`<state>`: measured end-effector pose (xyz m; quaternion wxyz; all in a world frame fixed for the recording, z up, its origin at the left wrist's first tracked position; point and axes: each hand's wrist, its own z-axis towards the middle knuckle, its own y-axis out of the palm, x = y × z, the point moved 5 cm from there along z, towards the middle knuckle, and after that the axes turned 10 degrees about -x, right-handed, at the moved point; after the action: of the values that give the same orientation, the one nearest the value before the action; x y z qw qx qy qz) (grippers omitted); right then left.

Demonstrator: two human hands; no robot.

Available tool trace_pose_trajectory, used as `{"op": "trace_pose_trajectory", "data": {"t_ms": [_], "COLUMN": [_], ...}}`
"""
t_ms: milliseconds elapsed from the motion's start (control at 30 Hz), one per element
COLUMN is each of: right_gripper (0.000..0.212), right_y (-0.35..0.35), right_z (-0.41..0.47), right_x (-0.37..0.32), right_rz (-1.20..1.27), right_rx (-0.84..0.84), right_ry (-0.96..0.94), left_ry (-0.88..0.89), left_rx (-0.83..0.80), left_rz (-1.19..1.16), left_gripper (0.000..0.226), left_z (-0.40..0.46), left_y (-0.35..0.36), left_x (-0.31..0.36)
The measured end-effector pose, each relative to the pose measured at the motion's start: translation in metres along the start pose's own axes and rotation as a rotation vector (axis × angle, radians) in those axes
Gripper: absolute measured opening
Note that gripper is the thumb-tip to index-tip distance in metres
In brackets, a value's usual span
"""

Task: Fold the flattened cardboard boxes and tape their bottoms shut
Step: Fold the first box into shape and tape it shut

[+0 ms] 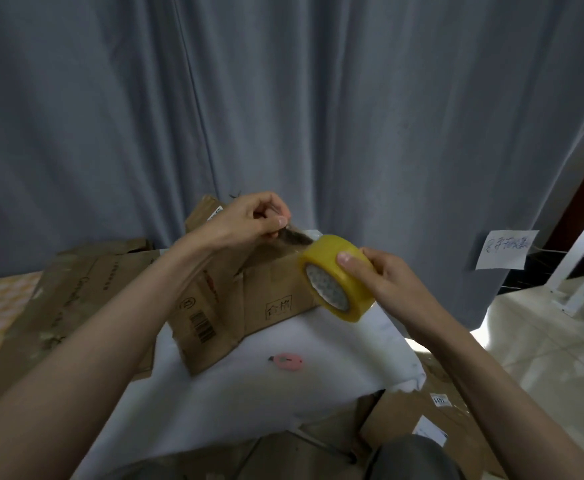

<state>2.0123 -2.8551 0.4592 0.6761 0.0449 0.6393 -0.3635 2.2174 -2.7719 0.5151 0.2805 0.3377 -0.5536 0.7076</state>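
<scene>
A folded brown cardboard box [249, 299] stands on the white table [249, 393], printed with a barcode and a small label. My right hand [384, 278] grips a yellow roll of clear tape [335, 277] just right of the box's top. My left hand [249, 220] pinches the pulled-out end of the tape above the box's far top edge. A short stretch of clear tape [297, 239] runs between the roll and my left fingers.
A pink utility knife [288, 362] lies on the table in front of the box. Flattened cardboard [76, 306] is stacked at the left, more [422, 420] lies on the floor at the right. A grey curtain [283, 98] hangs behind, with a handwritten paper note [505, 249].
</scene>
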Motion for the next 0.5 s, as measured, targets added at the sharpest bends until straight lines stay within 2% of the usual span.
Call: {"op": "trace_pose_trajectory", "data": {"t_ms": [100,233,333,500], "right_gripper": [0.048,0.041,0.046,0.039], "right_y": [0.000,0.000,-0.005,-0.008], "right_z": [0.008,0.023,0.036,0.051], "right_x": [-0.012,-0.031,-0.041,-0.050], "right_rz": [-0.005,-0.005,-0.121,-0.356], "right_rx": [0.082,0.032,0.003,0.087], "right_ry": [0.009,0.020,0.026,-0.036], "left_ry": [-0.043,-0.063,-0.093,-0.223], "left_rx": [0.026,0.056,0.072,0.051], "left_rz": [-0.088,-0.075,-0.071,-0.106], "left_gripper": [0.017,0.025,0.032,0.031], "left_z": [0.000,0.007,0.019,0.034], "left_y": [-0.016,-0.041,-0.060,-0.077], "left_x": [0.001,0.005,0.003,-0.015]}}
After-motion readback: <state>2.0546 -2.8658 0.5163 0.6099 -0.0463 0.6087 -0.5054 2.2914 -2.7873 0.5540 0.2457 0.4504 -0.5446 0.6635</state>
